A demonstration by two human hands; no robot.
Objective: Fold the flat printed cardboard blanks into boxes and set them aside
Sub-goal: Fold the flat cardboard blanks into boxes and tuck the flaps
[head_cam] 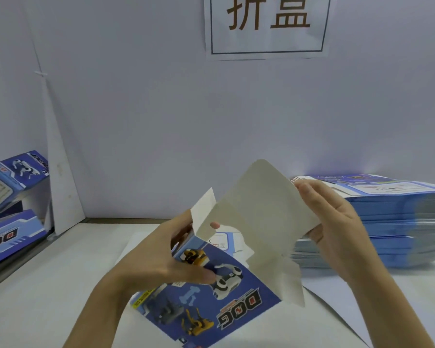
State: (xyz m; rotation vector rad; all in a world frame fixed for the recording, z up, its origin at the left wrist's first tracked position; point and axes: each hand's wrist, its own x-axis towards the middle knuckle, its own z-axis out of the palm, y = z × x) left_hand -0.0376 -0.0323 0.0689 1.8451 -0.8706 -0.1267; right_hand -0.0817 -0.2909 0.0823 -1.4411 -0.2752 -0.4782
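A blue printed box (219,292) with robot-dog pictures is half formed and held above the table in front of me. My left hand (166,257) grips its upper left corner, thumb on the printed face and a fingertip showing through a hole in the small side flap. The box's large unprinted lid flap (259,212) stands up, and my right hand (337,229) holds its right edge with fingers curled behind it. A thick stack of flat blue blanks (397,222) lies at the right.
Two folded boxes (13,187) lie piled at the far left, beside a white partition. A white wall with a paper sign (266,23) stands close behind the white table (48,285). A flat blank lies under the held box.
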